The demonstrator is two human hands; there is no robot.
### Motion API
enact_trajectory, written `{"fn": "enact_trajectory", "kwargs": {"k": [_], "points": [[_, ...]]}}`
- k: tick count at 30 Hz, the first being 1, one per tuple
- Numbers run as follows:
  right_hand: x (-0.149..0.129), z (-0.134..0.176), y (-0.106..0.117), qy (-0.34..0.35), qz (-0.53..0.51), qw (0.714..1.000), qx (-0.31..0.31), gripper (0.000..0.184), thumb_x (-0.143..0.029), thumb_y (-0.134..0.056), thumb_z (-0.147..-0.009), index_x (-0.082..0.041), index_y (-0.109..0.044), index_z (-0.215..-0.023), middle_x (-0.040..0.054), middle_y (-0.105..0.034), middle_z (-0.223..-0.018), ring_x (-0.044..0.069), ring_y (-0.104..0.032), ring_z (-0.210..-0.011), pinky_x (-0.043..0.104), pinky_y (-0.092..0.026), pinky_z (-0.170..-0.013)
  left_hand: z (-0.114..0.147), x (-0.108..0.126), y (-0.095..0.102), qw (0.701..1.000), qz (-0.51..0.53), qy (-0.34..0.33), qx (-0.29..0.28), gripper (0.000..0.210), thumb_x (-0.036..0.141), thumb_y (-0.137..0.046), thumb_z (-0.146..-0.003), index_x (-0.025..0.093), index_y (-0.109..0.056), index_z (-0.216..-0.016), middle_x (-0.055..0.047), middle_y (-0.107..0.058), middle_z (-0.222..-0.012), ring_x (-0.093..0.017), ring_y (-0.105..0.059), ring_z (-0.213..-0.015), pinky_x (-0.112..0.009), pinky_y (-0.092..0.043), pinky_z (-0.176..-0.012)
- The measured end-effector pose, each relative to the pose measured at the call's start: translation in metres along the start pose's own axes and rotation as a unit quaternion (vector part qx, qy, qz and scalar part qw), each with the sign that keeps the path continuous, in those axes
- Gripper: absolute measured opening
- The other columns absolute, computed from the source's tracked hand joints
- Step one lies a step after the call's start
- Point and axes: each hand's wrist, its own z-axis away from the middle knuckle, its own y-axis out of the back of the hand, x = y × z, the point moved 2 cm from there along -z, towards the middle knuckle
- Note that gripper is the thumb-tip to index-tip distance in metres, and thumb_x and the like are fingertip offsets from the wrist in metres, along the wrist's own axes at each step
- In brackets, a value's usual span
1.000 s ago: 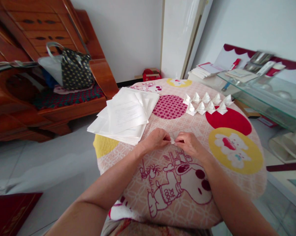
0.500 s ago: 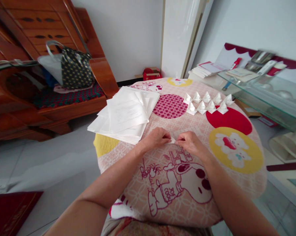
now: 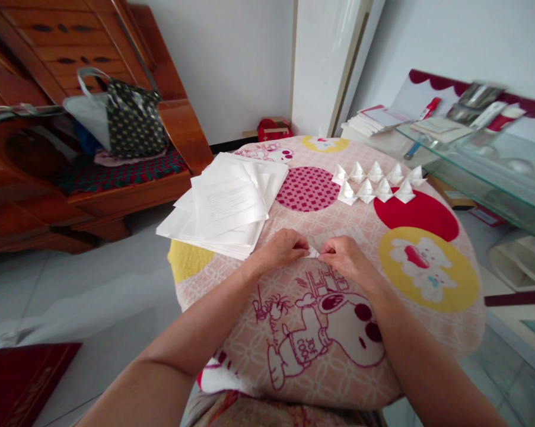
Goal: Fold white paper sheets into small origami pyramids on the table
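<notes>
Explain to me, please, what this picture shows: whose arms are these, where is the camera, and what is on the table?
The camera sits on a person's head and looks down, so both arms are that person's own. The left hand and right hand meet over a small white paper piece, pinching it between the fingertips. It lies on a round table under a cartoon tablecloth. To the left is a stack of white paper sheets. Farther back stand two rows of small folded paper shapes. A wooden bench holds a bag.

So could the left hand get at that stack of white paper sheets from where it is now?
Probably yes. The left hand pinches a small folded paper just beside the stack of white sheets, and only bare tablecloth lies between them.
</notes>
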Motion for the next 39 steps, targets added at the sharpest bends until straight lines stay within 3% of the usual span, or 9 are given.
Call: {"fn": "enact_trajectory", "kwargs": {"k": [8,18,28,39], "points": [[-0.005,-0.001,0.001,0.015,0.098,0.995,-0.011,0.018,-0.016,-0.069,-0.077,-0.019,-0.065,-0.059,0.0013,-0.063,-0.056,0.015,-0.054,-0.057,0.027,-0.034,-0.056,-0.002,0.001,-0.003,0.999,-0.034,0.013,0.0,0.015,0.017,-0.064,-0.076,0.017,-0.077,-0.07,0.001,-0.065,-0.058,-0.011,-0.051,-0.055,-0.025,-0.037,-0.061],[-0.002,-0.003,0.003,0.023,0.065,0.997,-0.035,0.016,-0.02,-0.067,-0.084,-0.017,-0.067,-0.068,-0.0019,-0.059,-0.054,0.014,-0.051,-0.055,0.027,-0.032,-0.057,0.001,0.008,-0.001,0.996,-0.076,0.048,0.029,0.018,0.02,-0.063,-0.082,0.015,-0.08,-0.077,-0.003,-0.072,-0.066,-0.013,-0.057,-0.059,-0.026,-0.037,-0.06],[-0.013,-0.01,0.003,-0.054,0.085,0.993,-0.055,0.022,-0.018,-0.068,-0.083,-0.017,-0.065,-0.061,-0.0003,-0.059,-0.053,0.014,-0.053,-0.055,0.026,-0.032,-0.055,-0.006,0.009,0.0,0.988,-0.054,0.142,0.01,0.018,0.019,-0.064,-0.079,0.012,-0.079,-0.072,0.0,-0.064,-0.054,-0.012,-0.056,-0.055,-0.023,-0.037,-0.057],[-0.016,-0.013,0.003,-0.067,0.099,0.991,-0.054,0.026,-0.015,-0.064,-0.079,-0.018,-0.06,-0.054,0.0021,-0.059,-0.05,0.014,-0.054,-0.053,0.027,-0.031,-0.053,-0.008,0.016,0.0,0.979,-0.105,0.175,0.004,0.017,0.019,-0.066,-0.081,0.012,-0.081,-0.076,-0.002,-0.065,-0.055,-0.013,-0.057,-0.055,-0.024,-0.042,-0.061]]}}
